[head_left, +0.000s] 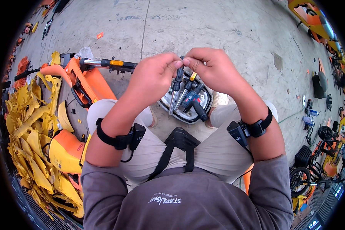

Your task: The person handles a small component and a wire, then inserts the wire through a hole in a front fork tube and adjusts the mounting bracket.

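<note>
White lettering (166, 199) marks the grey shirt (222, 203); left grip (154, 72) and right grip (210, 67) pinched, contents unclear.

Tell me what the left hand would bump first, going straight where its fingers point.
Probably the right hand, directly across from the left hand, though depth makes any gap hard to judge.

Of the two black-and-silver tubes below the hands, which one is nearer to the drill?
The right tube, with the yellow patch on its upper part. It lies between the drill and the left tube, which shows no such patch.
</note>
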Available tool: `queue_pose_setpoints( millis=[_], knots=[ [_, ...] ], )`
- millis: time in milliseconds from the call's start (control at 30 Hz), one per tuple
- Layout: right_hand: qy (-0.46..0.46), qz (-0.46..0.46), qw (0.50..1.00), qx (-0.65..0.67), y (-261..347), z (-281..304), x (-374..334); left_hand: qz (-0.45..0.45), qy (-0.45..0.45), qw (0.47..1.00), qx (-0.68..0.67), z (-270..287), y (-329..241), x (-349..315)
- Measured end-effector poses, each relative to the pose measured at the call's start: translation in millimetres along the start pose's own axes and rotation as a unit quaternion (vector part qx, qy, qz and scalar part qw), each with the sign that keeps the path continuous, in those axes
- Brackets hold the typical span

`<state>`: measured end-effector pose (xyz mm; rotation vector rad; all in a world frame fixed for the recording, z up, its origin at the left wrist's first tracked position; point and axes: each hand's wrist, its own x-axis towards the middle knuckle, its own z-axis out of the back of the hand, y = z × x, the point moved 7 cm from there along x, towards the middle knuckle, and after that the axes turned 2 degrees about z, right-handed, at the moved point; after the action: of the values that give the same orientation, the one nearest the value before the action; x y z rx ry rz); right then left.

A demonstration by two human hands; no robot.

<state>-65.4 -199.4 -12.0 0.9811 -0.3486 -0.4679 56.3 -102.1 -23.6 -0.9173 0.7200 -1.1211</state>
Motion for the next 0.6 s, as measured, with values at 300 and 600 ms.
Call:
queue_pose_setpoints(
  millis=[300, 600],
  knots=[
    [0.022, -0.006, 1.0, -0.004, -0.9, -1.1, -1.7, 0.008, 0.022, 1.0, 0.01, -0.9, -1.5, -1.7],
    [-0.006, -0.063, 0.991, -0.115, -19.1, 20.7, 2.1, 0.064, -0.01, 0.996, -0.065, 8.9, -3.3, 0.2]
  ],
)
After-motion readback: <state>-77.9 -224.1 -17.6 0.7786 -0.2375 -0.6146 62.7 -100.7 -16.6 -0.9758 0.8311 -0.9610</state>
